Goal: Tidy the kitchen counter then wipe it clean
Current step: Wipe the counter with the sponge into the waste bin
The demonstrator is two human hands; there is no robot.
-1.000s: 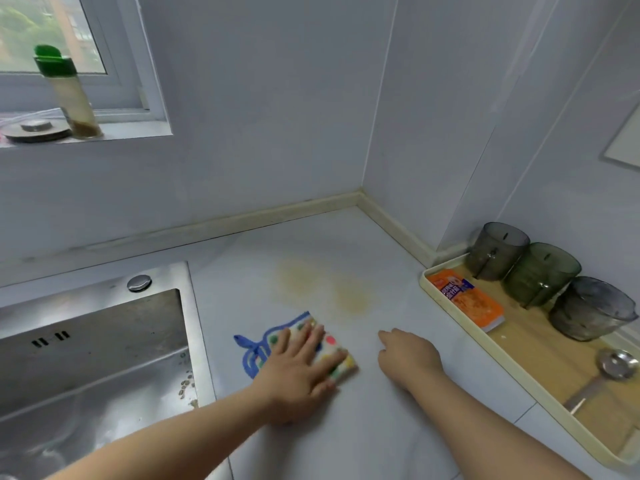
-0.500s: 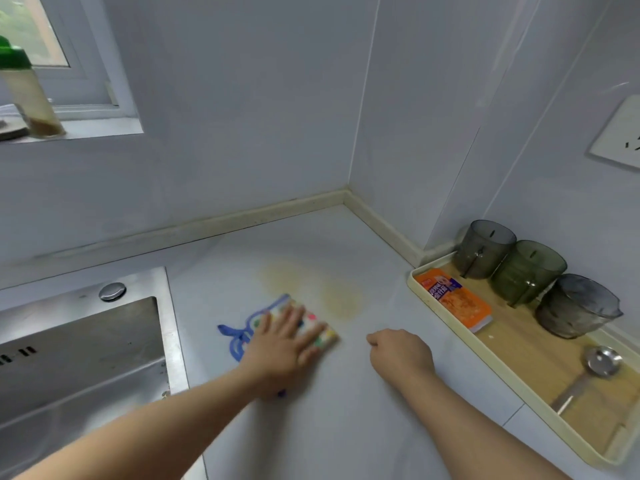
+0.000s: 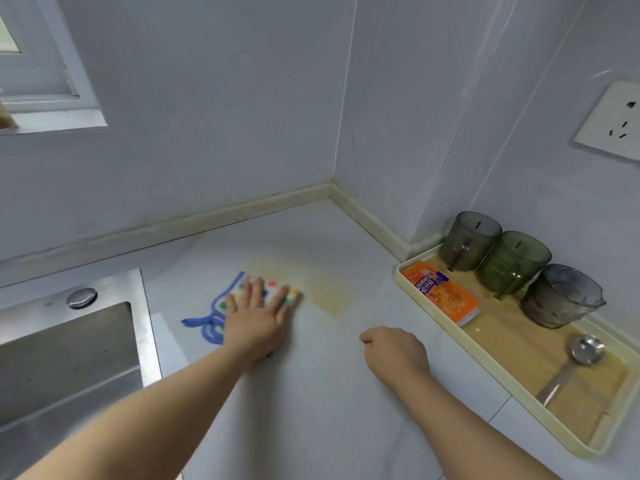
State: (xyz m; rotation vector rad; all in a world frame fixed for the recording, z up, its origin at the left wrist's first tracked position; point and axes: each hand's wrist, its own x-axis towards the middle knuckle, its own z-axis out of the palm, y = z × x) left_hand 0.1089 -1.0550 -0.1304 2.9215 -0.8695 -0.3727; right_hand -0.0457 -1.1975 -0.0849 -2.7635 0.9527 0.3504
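Note:
My left hand (image 3: pixel 258 315) lies flat with spread fingers on a white cloth with coloured dots (image 3: pixel 273 289), pressing it onto the pale counter (image 3: pixel 311 410). A blue loop of cord (image 3: pixel 211 320) trails from the cloth toward the sink. The cloth's right edge touches a yellowish stain (image 3: pixel 322 289) on the counter. My right hand (image 3: pixel 394 351) rests on the counter to the right with its fingers curled under and nothing in it.
A steel sink (image 3: pixel 69 358) lies at the left. At the right a cream tray (image 3: pixel 401 282) holds an orange packet (image 3: pixel 441 292), three dark plastic cups (image 3: pixel 512 265) and a metal spoon (image 3: pixel 581 351). A wall socket (image 3: pixel 613 123) is above it.
My left hand has slid the cloth away from me toward the stain. The right hand has stayed in place. The view has shifted to the right.

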